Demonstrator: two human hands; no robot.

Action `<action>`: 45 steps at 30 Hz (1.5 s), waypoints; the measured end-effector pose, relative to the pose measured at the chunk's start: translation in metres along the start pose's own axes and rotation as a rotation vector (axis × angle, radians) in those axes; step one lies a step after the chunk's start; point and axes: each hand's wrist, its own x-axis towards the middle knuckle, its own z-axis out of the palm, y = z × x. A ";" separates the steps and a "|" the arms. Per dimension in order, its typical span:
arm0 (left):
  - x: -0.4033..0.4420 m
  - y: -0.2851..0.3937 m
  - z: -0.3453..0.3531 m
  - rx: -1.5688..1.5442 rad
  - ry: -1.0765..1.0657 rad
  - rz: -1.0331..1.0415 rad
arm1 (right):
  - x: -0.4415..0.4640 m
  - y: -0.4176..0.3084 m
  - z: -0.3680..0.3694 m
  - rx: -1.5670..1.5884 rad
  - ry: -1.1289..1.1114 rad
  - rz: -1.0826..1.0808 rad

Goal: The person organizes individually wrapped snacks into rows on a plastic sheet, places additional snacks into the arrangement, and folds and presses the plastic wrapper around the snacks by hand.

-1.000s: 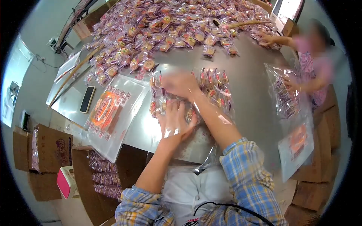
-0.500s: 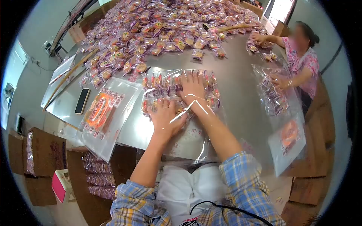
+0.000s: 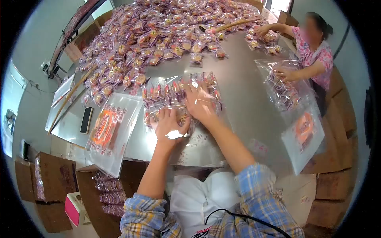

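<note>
A clear plastic bag [image 3: 200, 139] lies flat on the metal table in front of me, with rows of small wrapped snack packets [image 3: 163, 92] inside it. Glare from the film crosses both hands, which appear to be inside the bag. My left hand [image 3: 170, 123] rests on the nearer packets, fingers stretched forward and thumb out to the side. Farther up and to the right, my right hand [image 3: 199, 104] lies palm down over the packets with its fingers extended. Both hands partly cover the packets under them.
A large heap of wrapped packets [image 3: 139, 39] covers the far table, with a wooden stick [image 3: 234, 25] on it. Flat printed bags [image 3: 104, 131] and a phone [image 3: 86, 120] lie left. At right, a co-worker [image 3: 317, 59] handles another bag [image 3: 283, 89]. Cardboard boxes [image 3: 57, 176] stand below.
My right hand has slid slightly left and nearer to me over the packets. My left hand stays on the near row. The whole view has shifted a little.
</note>
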 end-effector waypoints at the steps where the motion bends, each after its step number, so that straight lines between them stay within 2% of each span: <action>1: 0.000 -0.001 0.000 0.008 -0.003 -0.002 | -0.015 0.006 -0.006 0.065 0.069 -0.006; 2: -0.001 -0.003 0.001 0.015 -0.008 -0.004 | -0.031 0.008 -0.010 0.131 0.135 -0.011; 5: 0.002 -0.022 0.030 -0.003 0.154 0.032 | -0.071 -0.005 -0.037 0.243 0.137 -0.003; 8: -0.003 -0.009 0.018 0.063 0.189 0.001 | -0.084 -0.026 -0.046 0.280 0.036 -0.152; 12: -0.007 -0.031 0.031 0.096 0.370 0.099 | -0.090 -0.032 -0.018 0.312 0.034 -0.197; 13: -0.010 -0.036 0.032 0.123 0.422 0.149 | -0.090 -0.027 -0.005 0.301 0.118 -0.192; 16: -0.026 -0.042 0.028 0.113 0.472 0.198 | -0.088 -0.029 0.015 0.471 0.305 0.085; 17: -0.031 -0.042 0.026 0.091 0.469 0.195 | -0.090 -0.029 0.017 0.522 0.275 0.155; 20: -0.032 -0.051 0.038 0.045 0.531 0.221 | -0.086 -0.026 0.009 0.395 0.278 -0.021; 21: -0.031 -0.047 0.039 0.024 0.511 0.177 | -0.086 -0.026 0.007 0.387 0.216 -0.014; 24: -0.026 -0.043 0.048 -0.286 0.569 0.135 | -0.085 -0.030 0.007 0.389 0.251 -0.070; 28: -0.023 -0.043 0.050 -0.156 0.654 0.186 | -0.087 -0.027 0.013 0.362 0.221 -0.060; 29: -0.026 -0.043 0.053 -0.015 0.666 0.131 | -0.087 -0.026 0.015 0.341 0.220 -0.065; 32: -0.035 -0.042 0.059 0.137 0.672 0.056 | -0.084 -0.029 0.012 0.362 0.251 -0.081; 35: -0.034 -0.028 0.049 -0.076 0.425 -0.031 | -0.085 -0.028 0.022 0.375 0.304 -0.079; 38: -0.034 0.006 0.016 -0.264 0.219 -0.475 | -0.086 -0.026 0.024 0.331 0.210 -0.047; 42: -0.025 -0.003 0.053 -0.320 0.480 -0.370 | -0.085 -0.028 0.029 0.348 0.232 -0.031; 45: -0.023 -0.003 0.053 -0.469 0.522 -0.340 | -0.087 -0.026 0.018 0.373 0.186 -0.008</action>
